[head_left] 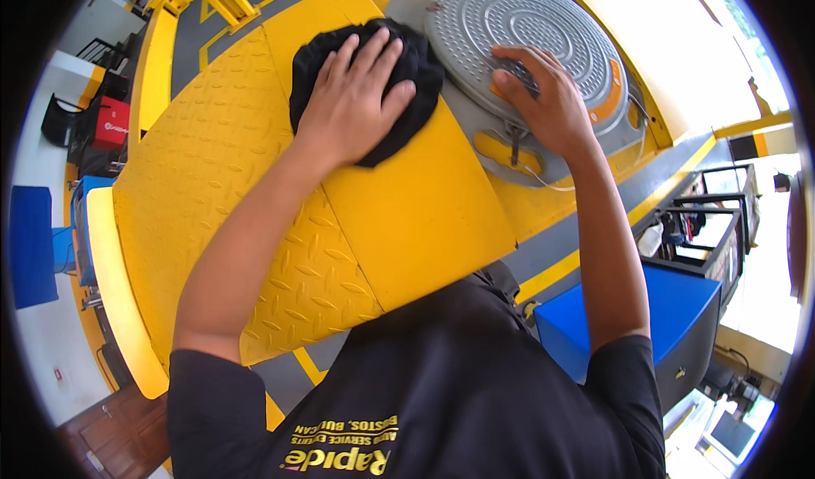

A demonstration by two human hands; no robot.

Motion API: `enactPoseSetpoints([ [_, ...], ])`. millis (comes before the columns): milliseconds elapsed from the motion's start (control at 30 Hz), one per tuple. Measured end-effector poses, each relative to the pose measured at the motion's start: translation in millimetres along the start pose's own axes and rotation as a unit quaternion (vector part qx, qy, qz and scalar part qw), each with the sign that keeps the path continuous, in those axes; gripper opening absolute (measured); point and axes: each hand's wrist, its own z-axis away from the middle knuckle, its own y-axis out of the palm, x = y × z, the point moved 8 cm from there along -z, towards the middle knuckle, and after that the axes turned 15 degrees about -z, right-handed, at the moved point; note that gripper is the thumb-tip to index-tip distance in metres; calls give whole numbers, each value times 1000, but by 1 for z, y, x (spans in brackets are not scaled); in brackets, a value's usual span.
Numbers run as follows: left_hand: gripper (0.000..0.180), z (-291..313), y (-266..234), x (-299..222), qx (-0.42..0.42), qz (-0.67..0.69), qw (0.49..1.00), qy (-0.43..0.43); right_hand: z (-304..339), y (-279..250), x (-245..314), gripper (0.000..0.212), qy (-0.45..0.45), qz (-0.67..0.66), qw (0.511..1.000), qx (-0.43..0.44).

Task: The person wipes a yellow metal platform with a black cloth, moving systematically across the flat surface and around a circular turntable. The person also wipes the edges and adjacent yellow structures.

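Head view, looking down over the person's own shoulders: the left hand [352, 97] is spread flat, fingers splayed, and pressed on top of a black cloth [416, 80]. The grip is not closed around the cloth; it is held down under the palm. The cloth is bunched into a rough round lump with no clear long axis, and it lies on a smooth yellow plate [416, 216], touching the edge of a grey round ribbed disc [509, 21] to its right. The right hand [543, 97] is laid on that disc near its lower edge, fingers curled down onto the ribs; whether anything is pinched there cannot be told. The left hand is the one on the cloth; the right is just beside it, with only the disc's rim between them. The yellow plate runs lengthwise from the person's chest away toward the disc. A yellow ramp [212, 190] with a raised tread pattern is seen to the left.
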Motion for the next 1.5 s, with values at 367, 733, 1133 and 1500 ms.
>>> enactPoseSetpoints([
  [367,65,154,-87,-9,94,30,995,-9,-2,7,9,30,11,-77,997,23],
  [733,32,140,-123,-76,-10,407,865,-293,60,54,110,70,-204,-134,933,265],
  [1133,48,192,-115,-240,84,182,901,-384,72,-74,-11,42,112,-617,769,124],
  [1500,42,204,-56,-223,-222,762,344,-502,145,-57,-48,42,245,-715,631,177],
])
